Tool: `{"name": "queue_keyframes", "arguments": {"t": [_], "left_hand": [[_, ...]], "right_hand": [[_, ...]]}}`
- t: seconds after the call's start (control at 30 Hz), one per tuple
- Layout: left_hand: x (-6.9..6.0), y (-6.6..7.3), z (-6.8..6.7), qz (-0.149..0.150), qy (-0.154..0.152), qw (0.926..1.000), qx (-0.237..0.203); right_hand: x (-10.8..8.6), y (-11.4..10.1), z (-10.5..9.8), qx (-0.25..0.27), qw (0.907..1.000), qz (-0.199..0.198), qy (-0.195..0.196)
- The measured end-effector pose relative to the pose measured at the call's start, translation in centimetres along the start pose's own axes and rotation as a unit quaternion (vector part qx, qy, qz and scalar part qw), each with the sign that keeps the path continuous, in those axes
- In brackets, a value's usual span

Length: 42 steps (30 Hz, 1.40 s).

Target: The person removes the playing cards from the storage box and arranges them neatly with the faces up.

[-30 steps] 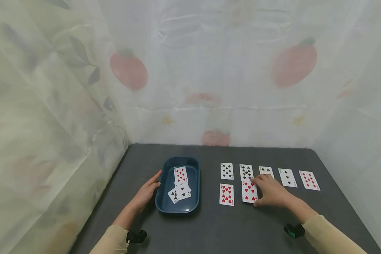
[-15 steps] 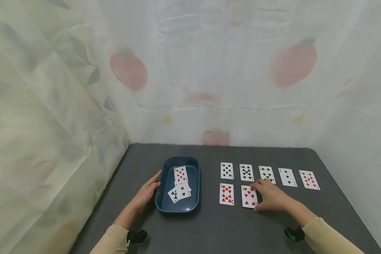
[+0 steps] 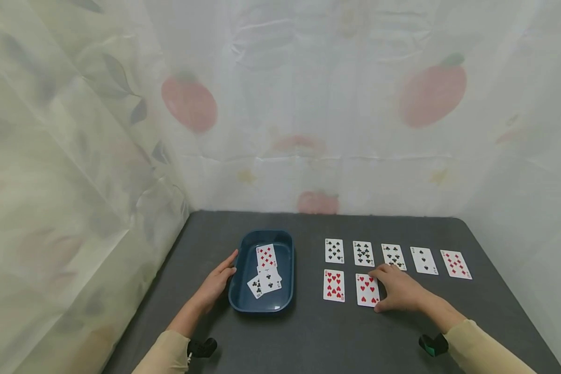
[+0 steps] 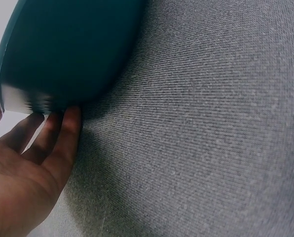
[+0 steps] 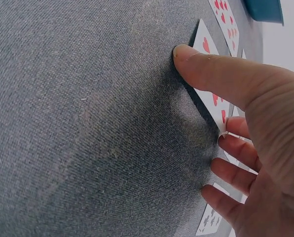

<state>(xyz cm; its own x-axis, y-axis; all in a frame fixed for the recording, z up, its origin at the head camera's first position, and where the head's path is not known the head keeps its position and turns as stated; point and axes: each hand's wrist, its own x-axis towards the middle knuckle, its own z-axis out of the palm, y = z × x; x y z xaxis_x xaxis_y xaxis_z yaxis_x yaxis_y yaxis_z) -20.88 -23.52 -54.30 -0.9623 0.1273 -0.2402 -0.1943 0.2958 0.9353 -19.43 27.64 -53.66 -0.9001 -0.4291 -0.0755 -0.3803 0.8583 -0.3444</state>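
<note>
While face-up, heart card (image 3: 366, 291) against right hand (image 3: 399, 289).

Lower left, the left hand (image 3: 215, 283) extends its fingers (image 4: 65, 138), its thumb hard to make out. Lower right, the right hand (image 3: 402, 288) pinches between thumb and fingertips.

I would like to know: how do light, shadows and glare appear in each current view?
Head: soft, even light, a faint shadow beside the blue tray, and a hazy curtain; left wrist: a pale patch, probably glare, on the tray's wall near the left hand; right wrist: a broad, soft shadow across the gray tabletop beside the right hand.
</note>
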Motion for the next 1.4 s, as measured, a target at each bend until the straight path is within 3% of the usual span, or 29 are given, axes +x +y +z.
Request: {"name": "queue_keyframes", "arguments": {"t": [0.97,1.4], "left_hand": [[0.16,-0.13,-0.15,0.004,0.004,0.9998,0.019],[0.04,0.09,-0.06,-0.004,0.003,1.0,0.007]], "right_hand": [[-0.1,0.16,0.07,0.008,1.0,0.002,0.002],[-0.23,0.11,0.01,0.008,1.0,-0.002,0.005]]}}
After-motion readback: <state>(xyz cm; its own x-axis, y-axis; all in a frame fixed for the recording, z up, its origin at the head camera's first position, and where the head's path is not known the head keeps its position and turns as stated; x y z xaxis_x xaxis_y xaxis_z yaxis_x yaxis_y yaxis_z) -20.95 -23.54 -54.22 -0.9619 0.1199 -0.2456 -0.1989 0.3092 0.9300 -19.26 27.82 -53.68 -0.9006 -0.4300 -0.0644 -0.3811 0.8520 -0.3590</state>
